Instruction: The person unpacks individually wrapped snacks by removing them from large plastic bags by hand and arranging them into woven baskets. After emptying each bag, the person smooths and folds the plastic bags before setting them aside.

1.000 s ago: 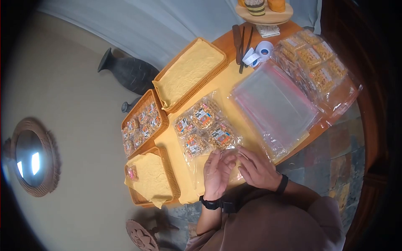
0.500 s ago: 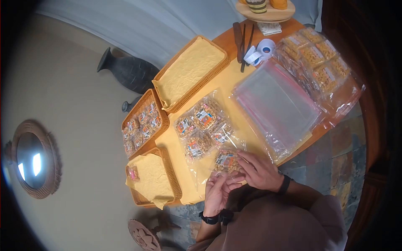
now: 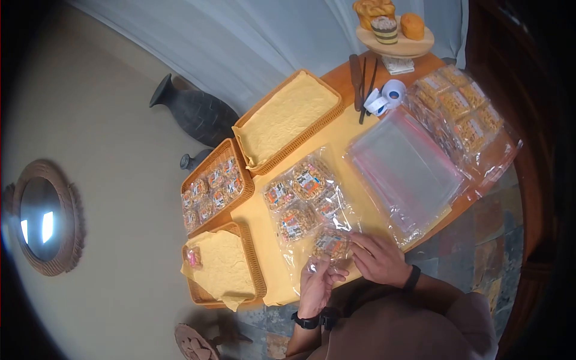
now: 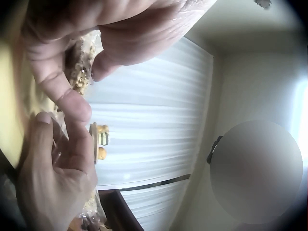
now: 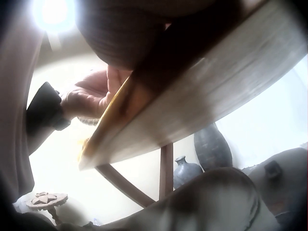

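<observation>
A clear snack pack (image 3: pixel 330 243) with a printed label is gripped between both hands at the near end of a clear plastic bag (image 3: pixel 288 255). My left hand (image 3: pixel 317 288) holds its near edge, thumb on top; in the left wrist view its bent index finger and thumb flank the light brown pieces. At the pack's right corner, the fingers of my right hand (image 3: pixel 381 258) pinch clear wrap. Just beyond, several labelled snack packs (image 3: pixel 309 182) sit in the bag. In the right wrist view, the table's edge hides most of the hands.
Left stand a wicker basket of packs (image 3: pixel 216 186) and a cloth-lined basket (image 3: pixel 258 282) with one pink packet (image 3: pixel 193 257). Another lined basket (image 3: pixel 294 120) is behind. Clear bags (image 3: pixel 408 168), tape rolls (image 3: pixel 387 96), dark tools (image 3: pixel 363 90) and wrapped packs (image 3: pixel 462 108) lie right.
A snack pack has slid from the group toward the body, into both hands, and another pack shows where it lay. Both hands have come nearer the body with it.
</observation>
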`<state>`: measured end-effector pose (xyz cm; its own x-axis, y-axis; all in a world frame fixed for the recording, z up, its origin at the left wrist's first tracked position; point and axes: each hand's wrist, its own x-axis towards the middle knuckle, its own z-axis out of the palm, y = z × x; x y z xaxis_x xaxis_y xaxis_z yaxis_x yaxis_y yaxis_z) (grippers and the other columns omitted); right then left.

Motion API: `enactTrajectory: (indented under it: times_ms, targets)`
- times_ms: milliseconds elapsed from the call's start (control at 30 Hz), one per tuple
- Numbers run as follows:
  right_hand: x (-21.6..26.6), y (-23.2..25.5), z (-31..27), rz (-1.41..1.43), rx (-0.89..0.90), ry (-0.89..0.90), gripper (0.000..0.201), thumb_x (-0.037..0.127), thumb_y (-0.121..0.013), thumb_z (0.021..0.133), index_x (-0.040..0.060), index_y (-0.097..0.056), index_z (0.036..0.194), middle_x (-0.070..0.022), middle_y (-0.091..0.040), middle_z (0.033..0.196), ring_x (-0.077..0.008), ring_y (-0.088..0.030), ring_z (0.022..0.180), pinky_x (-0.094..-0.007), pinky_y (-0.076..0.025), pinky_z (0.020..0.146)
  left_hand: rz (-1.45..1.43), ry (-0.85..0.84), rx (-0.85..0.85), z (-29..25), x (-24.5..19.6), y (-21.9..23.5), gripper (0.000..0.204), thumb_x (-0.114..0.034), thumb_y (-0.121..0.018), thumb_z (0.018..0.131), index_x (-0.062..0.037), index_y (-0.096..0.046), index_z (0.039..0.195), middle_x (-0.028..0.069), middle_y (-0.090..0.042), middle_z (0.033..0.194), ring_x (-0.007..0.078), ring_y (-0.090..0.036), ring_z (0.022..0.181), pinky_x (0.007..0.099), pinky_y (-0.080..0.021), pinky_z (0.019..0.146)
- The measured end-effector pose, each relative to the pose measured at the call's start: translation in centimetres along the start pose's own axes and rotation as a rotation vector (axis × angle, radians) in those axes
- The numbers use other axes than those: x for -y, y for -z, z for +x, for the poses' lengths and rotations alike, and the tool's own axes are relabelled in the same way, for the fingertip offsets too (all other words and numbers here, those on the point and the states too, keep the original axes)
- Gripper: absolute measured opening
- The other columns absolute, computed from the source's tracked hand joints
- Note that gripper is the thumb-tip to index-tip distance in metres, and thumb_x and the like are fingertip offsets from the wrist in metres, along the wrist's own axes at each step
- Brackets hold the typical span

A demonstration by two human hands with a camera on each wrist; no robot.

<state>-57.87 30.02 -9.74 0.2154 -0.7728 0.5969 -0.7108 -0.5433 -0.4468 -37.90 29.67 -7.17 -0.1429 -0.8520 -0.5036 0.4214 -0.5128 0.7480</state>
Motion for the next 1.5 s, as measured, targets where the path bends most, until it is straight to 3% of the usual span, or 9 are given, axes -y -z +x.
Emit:
enactTrajectory:
  times_ms: [167,367,433,633,733,833,1000,1267,1500]
  targets:
    - [0.4,-0.1,-0.3,0.011,0.036,-0.055,0.034,0.008,-0.072,0.084,0.0008,-0.067,0.116,-0.0128,-0.066,0.128,-0.0296,-0.068,0.108,-0.0376,-0.056,0.086,0.048,-0.02,0.046,-1.0,0.9,1.4,0.026,-0.015,-0.061,0.104,0.0088,-0.058,0.114,0.0152,-0.071,0.081,0.0268,-0.074,0.075,0.0325,-0.062,0.064]
    - [0.3,-0.4,-0.2,-0.029,0.046,-0.063,0.036,0.007,-0.072,0.083,0.0014,-0.065,0.118,-0.0137,-0.067,0.129,-0.0314,-0.068,0.105,-0.0392,-0.056,0.087,0.219,0.024,0.206,-5.1,-2.5,2.9,0.042,-0.006,-0.064,0.1,0.0065,-0.05,0.137,0.0194,-0.072,0.109,0.0263,-0.075,0.081,0.0333,-0.061,0.068]
    - [0.5,-0.5,-0.4,-0.049,0.04,-0.018,0.034,0.008,-0.07,0.084,0.0014,-0.065,0.117,-0.0143,-0.066,0.128,-0.0312,-0.068,0.102,-0.039,-0.057,0.084,0.273,0.131,0.381,-6.8,-4.1,4.1,0.058,0.003,-0.063,0.099,0.0012,-0.037,0.152,0.0129,-0.066,0.125,0.0212,-0.072,0.099,0.0333,-0.061,0.079]
    - [0.3,-1.4,-0.4,-0.026,0.022,-0.035,0.033,0.006,-0.07,0.085,-0.001,-0.064,0.117,-0.017,-0.067,0.128,-0.0352,-0.068,0.102,-0.0435,-0.056,0.087,0.068,-0.255,0.649,-6.6,-9.1,9.0,0.061,-0.008,-0.076,0.089,0.0091,-0.051,0.142,0.018,-0.063,0.135,0.0264,-0.065,0.12,0.0439,-0.046,0.11]
    - [0.1,-1.5,-0.7,0.001,0.028,-0.071,0.034,0.004,-0.069,0.087,-0.0024,-0.064,0.12,-0.0197,-0.068,0.126,-0.0386,-0.068,0.104,-0.0456,-0.057,0.09,0.071,-0.259,0.282,-4.8,-11.9,13.1,0.049,-0.013,-0.075,0.089,0.008,-0.057,0.129,0.0197,-0.069,0.122,0.0295,-0.075,0.084,0.0396,-0.065,0.068]
    - [0.2,-1.6,-0.6,-0.014,0.026,-0.073,0.035,0.004,-0.069,0.087,-0.0024,-0.063,0.121,-0.0204,-0.068,0.126,-0.0399,-0.067,0.105,-0.047,-0.057,0.09,-0.157,-0.372,-0.018,-0.1,-15.4,15.3,0.026,-0.015,-0.064,0.1,0.0017,-0.06,0.119,0.0159,-0.073,0.102,0.0267,-0.073,0.085,0.0336,-0.061,0.071]
    - [-0.1,-1.9,-0.9,0.013,0.036,-0.065,0.036,0.004,-0.069,0.087,-0.0025,-0.062,0.121,-0.021,-0.067,0.127,-0.0414,-0.067,0.104,-0.0476,-0.057,0.088,-0.268,-0.403,-0.136,6.8,-21.8,19.8,0.029,-0.018,-0.051,0.109,0.003,-0.05,0.129,0.0205,-0.068,0.115,0.0235,-0.073,0.092,0.028,-0.065,0.076]
    - [0.0,-1.7,-0.6,0.023,0.039,-0.055,0.034,0.002,-0.069,0.086,-0.0024,-0.062,0.119,-0.0206,-0.067,0.126,-0.0401,-0.067,0.1,-0.0464,-0.057,0.084,-0.194,-0.457,-0.361,13.0,-23.5,21.6,0.035,-0.013,-0.047,0.109,0.0047,-0.046,0.14,0.0251,-0.059,0.131,0.0256,-0.07,0.105,0.0291,-0.065,0.08]
    - [0.3,-1.6,-0.2,0.029,0.045,-0.05,0.024,-0.001,-0.07,0.085,-0.0005,-0.066,0.108,-0.0187,-0.067,0.123,-0.0376,-0.067,0.097,-0.0442,-0.058,0.082,0.141,-0.412,-0.513,12.7,-23.3,22.3,0.03,-0.023,-0.063,0.105,0.0059,-0.062,0.112,0.0103,-0.069,0.085,0.0153,-0.069,0.069,0.0206,-0.055,0.051]
